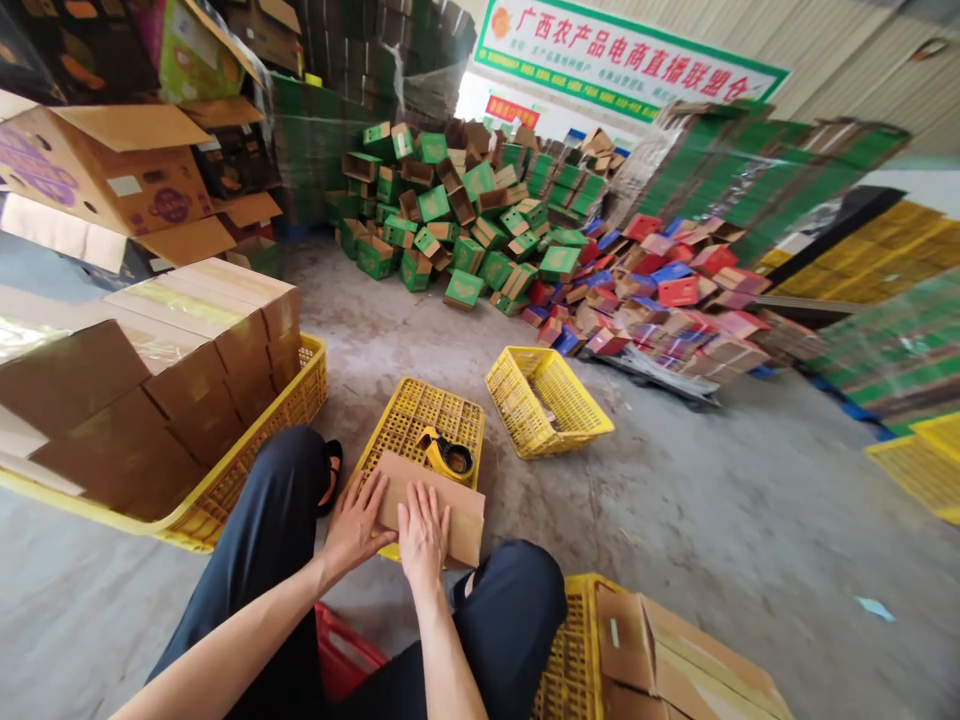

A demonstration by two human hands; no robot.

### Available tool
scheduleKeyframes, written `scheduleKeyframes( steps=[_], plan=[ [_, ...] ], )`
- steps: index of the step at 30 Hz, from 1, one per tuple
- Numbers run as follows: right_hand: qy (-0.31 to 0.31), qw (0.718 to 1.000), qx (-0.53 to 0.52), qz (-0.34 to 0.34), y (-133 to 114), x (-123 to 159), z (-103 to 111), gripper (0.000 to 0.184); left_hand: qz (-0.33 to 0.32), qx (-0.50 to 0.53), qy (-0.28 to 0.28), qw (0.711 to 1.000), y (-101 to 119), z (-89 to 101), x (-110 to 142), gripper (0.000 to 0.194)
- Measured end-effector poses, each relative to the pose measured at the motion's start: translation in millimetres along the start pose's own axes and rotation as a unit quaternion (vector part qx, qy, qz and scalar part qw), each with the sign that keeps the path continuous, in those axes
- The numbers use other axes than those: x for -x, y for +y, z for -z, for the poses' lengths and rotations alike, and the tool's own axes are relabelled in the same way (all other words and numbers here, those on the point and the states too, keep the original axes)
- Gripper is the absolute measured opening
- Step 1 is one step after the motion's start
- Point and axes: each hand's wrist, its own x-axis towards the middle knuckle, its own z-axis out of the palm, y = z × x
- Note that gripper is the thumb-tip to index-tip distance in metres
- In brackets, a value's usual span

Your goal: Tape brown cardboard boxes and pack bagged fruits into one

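Observation:
Between my knees, a brown cardboard box [466, 515] lies on an upturned yellow plastic crate [397, 415]. My left hand [358, 520] rests with its fingers stretched out on the box's left end. Flat on the middle of its top lies my right hand [424, 530], fingers extended. Neither hand grips anything. Just beyond the box, a yellow and black tape dispenser [448, 455] sits on the crate's mesh surface. The box's underside and near side are partly hidden by my hands.
To the left, a large yellow crate [315, 385] holds stacked brown boxes [240, 365]. Another yellow crate [551, 405] stands ahead on the concrete floor. Brown cartons [697, 660] fill a crate at lower right. Green boxes [465, 285] and red boxes [679, 290] lie heaped farther back.

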Motion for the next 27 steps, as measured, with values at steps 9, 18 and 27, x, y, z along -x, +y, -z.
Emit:
scheduleKeyframes(
  steps=[9, 18, 27],
  plan=[
    [0.021, 0.986, 0.021, -0.167, 63.4, 27.0, 6.6, 0.068, -0.013, 0.014, 0.024, 1.0, 5.2, -7.6, 1.7, 0.094],
    [0.121, 0.958, -0.149, -0.215, 100.5, 25.7, -9.4, 0.088, 0.018, 0.031, -0.009, 0.999, 11.6, -11.4, -5.4, 0.079],
    [0.08, 0.946, -0.148, -0.276, 122.3, 18.8, -11.9, 0.077, -0.073, 0.018, -0.022, 0.997, 32.5, -8.2, -11.3, 0.083]
  ],
)
